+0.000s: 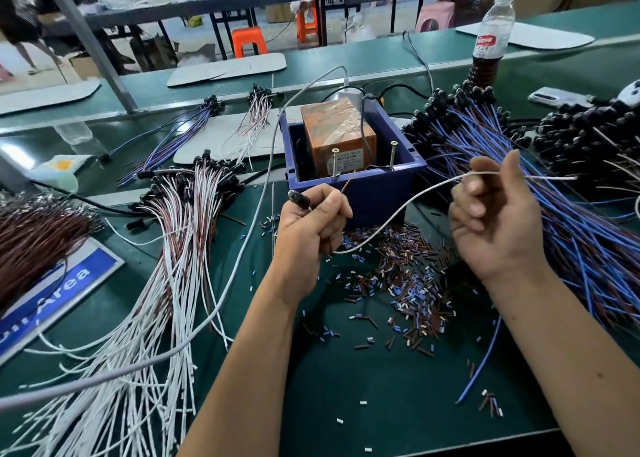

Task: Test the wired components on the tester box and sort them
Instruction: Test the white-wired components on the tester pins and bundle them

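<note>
My left hand (311, 221) grips a wired component: its black head (298, 198) sticks out at the thumb and a brown wire end points up toward the tester box. The component's white wire (391, 217) arcs right to my right hand (485, 217), which pinches it between thumb and fingers, the bare tip reaching past toward the blue pile. The tester box (337, 138), orange and wrapped in film, sits in a blue bin (377, 186) with two upright screws (335, 162) on the bin's front rim.
A pile of white-and-brown wired components (180, 235) lies at left, with blue-wired ones (519, 151) at right and black-headed ones far right. Cut insulation bits (405, 283) litter the green mat. A grey cable (249, 228) crosses the table. A bottle (490, 41) stands behind.
</note>
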Demonstrator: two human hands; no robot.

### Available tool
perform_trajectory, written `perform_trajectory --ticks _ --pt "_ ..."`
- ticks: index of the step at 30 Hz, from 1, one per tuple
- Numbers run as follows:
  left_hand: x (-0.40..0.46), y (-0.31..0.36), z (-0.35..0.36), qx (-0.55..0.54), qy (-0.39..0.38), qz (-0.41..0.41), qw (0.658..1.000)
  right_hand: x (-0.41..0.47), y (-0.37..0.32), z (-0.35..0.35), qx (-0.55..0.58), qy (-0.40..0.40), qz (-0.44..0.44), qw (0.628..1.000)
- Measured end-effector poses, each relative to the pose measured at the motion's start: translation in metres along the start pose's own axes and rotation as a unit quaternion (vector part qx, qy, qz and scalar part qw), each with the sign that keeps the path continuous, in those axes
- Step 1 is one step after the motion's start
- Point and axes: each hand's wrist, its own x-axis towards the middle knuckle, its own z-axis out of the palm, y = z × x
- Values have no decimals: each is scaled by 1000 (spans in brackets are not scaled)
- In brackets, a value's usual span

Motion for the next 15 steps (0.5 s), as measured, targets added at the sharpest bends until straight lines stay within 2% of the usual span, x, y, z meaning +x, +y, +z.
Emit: perform_trajectory --ticks 2,4,7,9,11,15 --pt "0 2 2 -8 2 -7 1000 -1 0 2 -34 -19 14 999" --pt "0 3 5 -12 -2 -9 1000 -8 4 6 -147 -85 44 985" --pt "-2 5 10 -38 -39 -15 998 -20 16 14 -300 -223 128 919" --pt "-3 5 14 -36 -66 -21 997 -25 21 18 -373 -270 163 873" --pt "-5 5 18 -4 -87 -37 996 -26 23 19 -405 -288 177 850" --pt "-6 -3 19 17 -86 -49 995 -28 24 19 -395 -305 194 845"
